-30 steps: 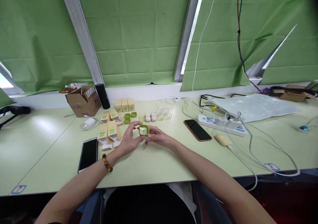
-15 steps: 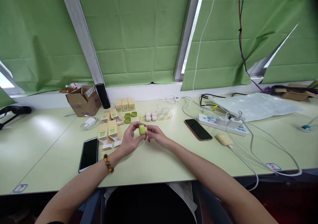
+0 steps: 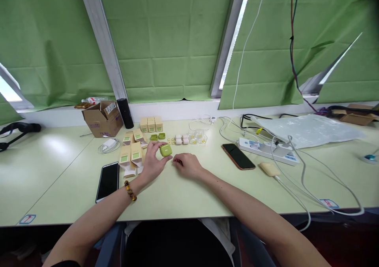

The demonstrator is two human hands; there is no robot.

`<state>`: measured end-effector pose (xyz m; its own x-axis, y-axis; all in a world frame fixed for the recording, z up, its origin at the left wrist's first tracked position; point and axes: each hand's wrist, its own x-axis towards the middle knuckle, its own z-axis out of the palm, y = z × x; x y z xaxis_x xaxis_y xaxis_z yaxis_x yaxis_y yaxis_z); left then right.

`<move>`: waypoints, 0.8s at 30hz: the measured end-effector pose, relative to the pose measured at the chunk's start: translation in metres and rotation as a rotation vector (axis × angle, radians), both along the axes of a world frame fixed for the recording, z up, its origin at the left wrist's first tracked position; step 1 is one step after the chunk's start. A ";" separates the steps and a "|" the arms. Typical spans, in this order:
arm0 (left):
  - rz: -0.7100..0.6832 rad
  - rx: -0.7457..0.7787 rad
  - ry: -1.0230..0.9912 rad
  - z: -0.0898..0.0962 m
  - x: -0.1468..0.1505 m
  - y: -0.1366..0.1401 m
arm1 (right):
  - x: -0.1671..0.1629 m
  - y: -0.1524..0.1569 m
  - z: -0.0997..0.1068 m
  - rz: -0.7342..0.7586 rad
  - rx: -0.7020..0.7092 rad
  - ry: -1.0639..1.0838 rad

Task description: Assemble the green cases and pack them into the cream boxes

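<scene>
A small green case (image 3: 166, 150) with rounded corners shows its broad face above the table. Held at its left side between thumb and fingers, it is in my left hand (image 3: 152, 160), with a beaded bracelet on that wrist. My right hand (image 3: 188, 165) is just right of the case and apart from it. Its fingers are curled in, so whatever may be in them is hidden. Beyond my hands lie open green trays (image 3: 161, 135), tiny pale yellow pieces (image 3: 171, 141), pinkish-white pieces (image 3: 181, 140) and clear plastic holders (image 3: 197, 136).
Several small tan boxes (image 3: 136, 151) stand left of my left hand, near a phone (image 3: 107, 182). Farther back are a cardboard box (image 3: 102, 121) and a black cylinder (image 3: 125, 113). Another phone (image 3: 238, 156), a power strip (image 3: 268, 151) and loose cables lie right.
My right hand has come off the green case, dropped slightly and curled its fingers. The case has turned in my left hand to show its broad face. The whole view has shifted slightly.
</scene>
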<state>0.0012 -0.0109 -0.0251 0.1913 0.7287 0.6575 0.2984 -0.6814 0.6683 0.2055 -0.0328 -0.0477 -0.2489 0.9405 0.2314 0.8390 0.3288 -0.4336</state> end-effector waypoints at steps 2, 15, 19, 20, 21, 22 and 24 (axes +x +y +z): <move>0.032 -0.027 -0.032 0.001 -0.003 0.004 | 0.001 0.004 -0.001 -0.044 0.028 -0.076; -0.149 -0.413 -0.423 0.000 -0.007 0.023 | -0.010 0.084 0.015 -0.107 0.179 -0.371; -0.361 -0.624 -0.577 0.003 -0.004 0.022 | -0.028 0.103 0.017 -0.090 0.184 -0.391; -0.416 -0.675 -0.611 0.004 -0.004 0.023 | -0.031 0.106 0.016 -0.089 0.180 -0.385; -0.461 -0.723 -0.638 0.004 -0.004 0.023 | -0.033 0.108 0.015 -0.090 0.177 -0.372; -0.492 -0.765 -0.660 0.004 -0.004 0.024 | -0.034 0.110 0.014 -0.091 0.177 -0.351; -0.513 -0.834 -0.698 0.004 -0.006 0.026 | -0.035 0.110 0.012 -0.094 0.180 -0.284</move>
